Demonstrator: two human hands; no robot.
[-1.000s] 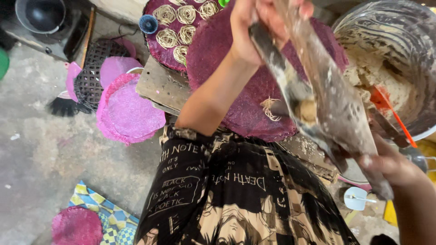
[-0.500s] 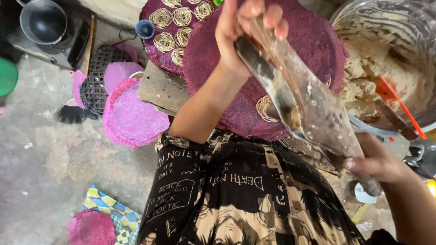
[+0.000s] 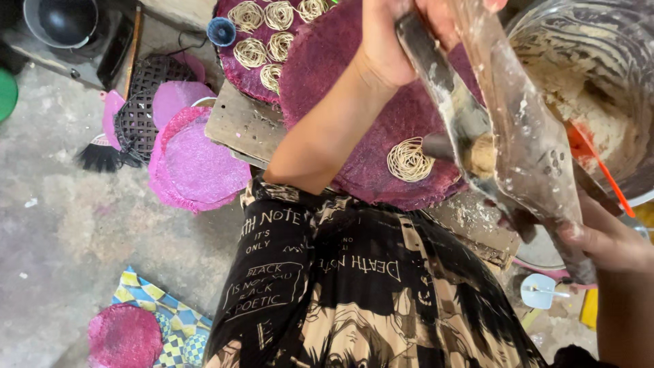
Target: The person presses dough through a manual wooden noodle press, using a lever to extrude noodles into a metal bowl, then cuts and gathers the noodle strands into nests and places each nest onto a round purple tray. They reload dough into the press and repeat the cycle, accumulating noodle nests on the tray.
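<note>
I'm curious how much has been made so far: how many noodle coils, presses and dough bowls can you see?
Noodle coils: 7 (6 on the far mat, 1 on the near mat)
Press: 1
Dough bowl: 1
Total: 9

The left hand [image 3: 402, 41] is raised near the top of the view, its fingers curled shut in a grip and its wrist bent. Its bare forearm slants down and to the left to a bent elbow beside the body. The right hand [image 3: 606, 238] sits low at the right edge, fingers wrapped closed in a grip with the thumb on top, and its forearm runs down out of the view.
</note>
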